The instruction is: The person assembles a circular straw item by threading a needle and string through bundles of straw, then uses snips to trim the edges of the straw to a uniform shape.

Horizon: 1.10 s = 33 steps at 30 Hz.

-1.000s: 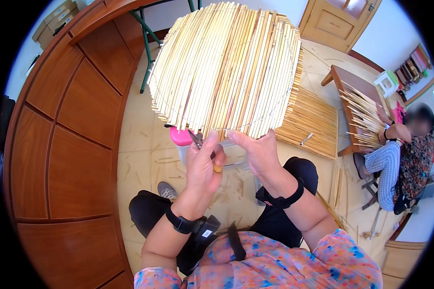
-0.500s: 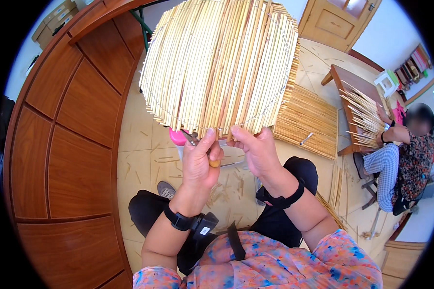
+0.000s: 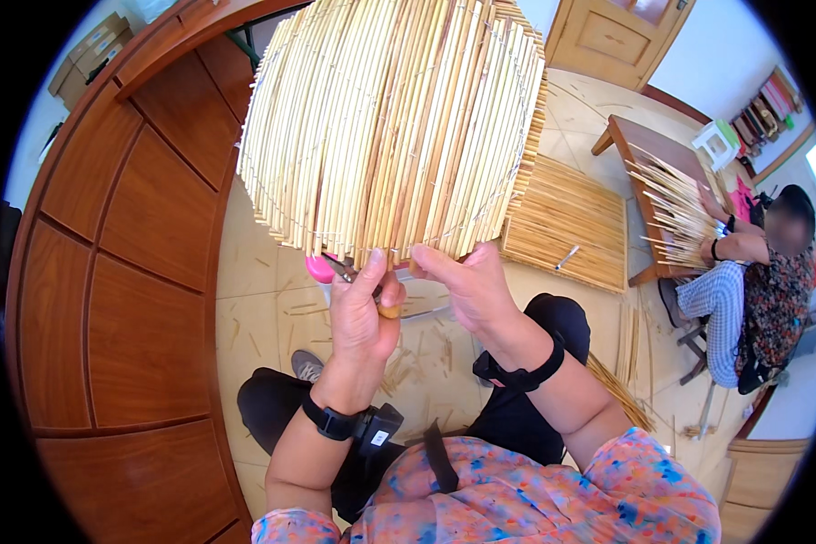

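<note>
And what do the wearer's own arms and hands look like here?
The left hand and right hand wear no gloves. Around the left wrist is a black watch-like band; around the right, a black strap with a dark block. Short coral sleeves carry blue splashes.

head-worn left fisheye | faces down, forward | near left hand [image 3: 359,319], right hand [image 3: 476,290]

Sticks [image 3: 680,214] on table [image 3: 655,136], right of mat [image 3: 390,136]

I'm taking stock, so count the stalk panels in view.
2: a round panel gripped by the right hand, left hand at its edge; a rectangular panel left of the low table. Others may be hidden.
</note>
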Motion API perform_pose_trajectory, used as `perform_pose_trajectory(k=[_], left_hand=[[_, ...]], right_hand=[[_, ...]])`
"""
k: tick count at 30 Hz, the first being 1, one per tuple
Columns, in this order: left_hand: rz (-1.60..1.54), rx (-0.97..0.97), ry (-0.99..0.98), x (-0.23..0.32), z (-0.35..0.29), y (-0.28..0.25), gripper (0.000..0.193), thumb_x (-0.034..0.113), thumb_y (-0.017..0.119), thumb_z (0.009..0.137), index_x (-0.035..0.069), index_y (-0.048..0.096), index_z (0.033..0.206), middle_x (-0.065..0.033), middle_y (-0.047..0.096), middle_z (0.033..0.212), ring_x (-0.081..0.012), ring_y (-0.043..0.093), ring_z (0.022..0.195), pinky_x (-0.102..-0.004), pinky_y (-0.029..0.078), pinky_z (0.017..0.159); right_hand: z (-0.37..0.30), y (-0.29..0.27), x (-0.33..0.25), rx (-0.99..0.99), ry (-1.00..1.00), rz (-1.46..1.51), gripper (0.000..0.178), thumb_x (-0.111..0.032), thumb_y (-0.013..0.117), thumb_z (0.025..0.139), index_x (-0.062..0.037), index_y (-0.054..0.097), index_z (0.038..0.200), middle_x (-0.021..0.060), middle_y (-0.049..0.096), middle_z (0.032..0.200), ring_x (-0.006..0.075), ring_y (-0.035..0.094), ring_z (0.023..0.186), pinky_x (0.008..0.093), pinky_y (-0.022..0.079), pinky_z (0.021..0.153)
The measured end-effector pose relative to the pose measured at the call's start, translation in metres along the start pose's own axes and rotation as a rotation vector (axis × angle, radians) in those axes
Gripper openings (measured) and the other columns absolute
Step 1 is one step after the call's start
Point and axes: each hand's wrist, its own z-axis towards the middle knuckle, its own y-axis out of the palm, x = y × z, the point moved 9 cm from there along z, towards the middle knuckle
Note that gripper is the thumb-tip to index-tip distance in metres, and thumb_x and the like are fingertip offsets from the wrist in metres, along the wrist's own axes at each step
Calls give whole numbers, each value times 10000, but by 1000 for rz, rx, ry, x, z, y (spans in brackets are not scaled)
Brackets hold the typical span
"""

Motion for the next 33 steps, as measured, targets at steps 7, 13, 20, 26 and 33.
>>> perform_pose_trajectory(k=[7,13,20,26,33], left_hand=[[-35,-7,-35,-3,2,-3,168,152,600,889,89,533,1030,9,537,760,-56,395,483,-205,317,463],[-43,17,-42,-4,-2,-5,158,149,600,888,99,535,1023,18,538,767,-58,397,486,-204,323,464],[-41,-5,-10,7,-6,-6,139,162,585,901,97,544,1017,17,540,764,-53,393,494,-201,316,481],[-86,-2,5,12,-7,-11,99,137,603,886,87,535,938,22,515,704,-78,426,499,-224,328,458],[-53,12,19,13,-11,-13,136,163,596,896,92,549,1003,16,531,758,-55,388,492,-203,315,473]], right_hand=[[-1,-3,10,58,138,97,230,-168,559,918,-39,592,1106,72,653,1019,165,643,861,312,525,747],[2,-9,11,109,36,92,236,-148,613,888,-7,603,1076,50,644,980,129,611,822,290,507,734],[-5,2,7,39,108,65,197,-148,610,888,-16,615,1035,38,642,946,102,594,780,274,506,694],[-8,-5,-1,48,96,127,187,-187,610,892,-40,626,1005,36,648,939,102,604,801,275,516,699],[-9,-2,2,45,55,88,193,-99,656,849,-31,621,1027,37,652,966,95,604,806,254,510,694]])
